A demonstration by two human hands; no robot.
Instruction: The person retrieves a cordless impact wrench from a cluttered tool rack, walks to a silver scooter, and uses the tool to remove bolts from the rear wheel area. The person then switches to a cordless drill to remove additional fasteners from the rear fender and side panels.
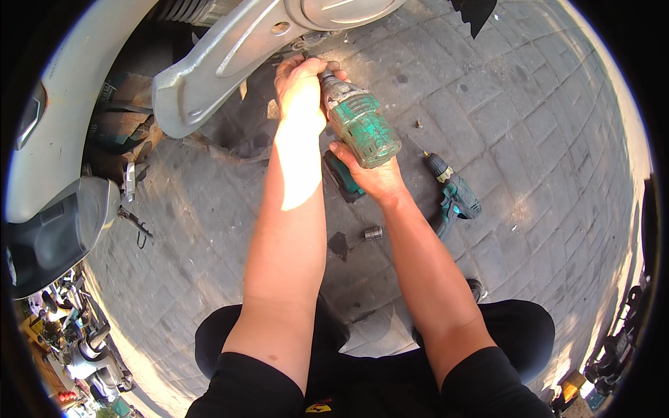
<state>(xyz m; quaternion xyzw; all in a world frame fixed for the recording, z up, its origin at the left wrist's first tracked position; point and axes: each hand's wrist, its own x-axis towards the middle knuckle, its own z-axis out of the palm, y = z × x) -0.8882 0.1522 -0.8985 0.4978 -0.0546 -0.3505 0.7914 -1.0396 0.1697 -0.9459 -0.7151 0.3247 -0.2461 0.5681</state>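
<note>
A worn green cordless impact wrench (364,129) is held in front of me, its nose pointing away toward a silver metal vehicle part. My right hand (380,180) is closed round its handle, which the body mostly hides. Below the handle shows the dark green battery (341,176). My left hand (300,90), partly in bright sun, has its fingers closed about the nose end, close under the silver part (230,59). What the nose touches is hidden by those fingers.
On the grey paving (557,132) to the right lies a teal cordless drill (456,195) with a thin bit. A metal socket (373,233) lies nearer me. Flattened cardboard (132,104) sits under the silver vehicle body (66,104) at left. Assorted clutter (87,348) fills the lower left.
</note>
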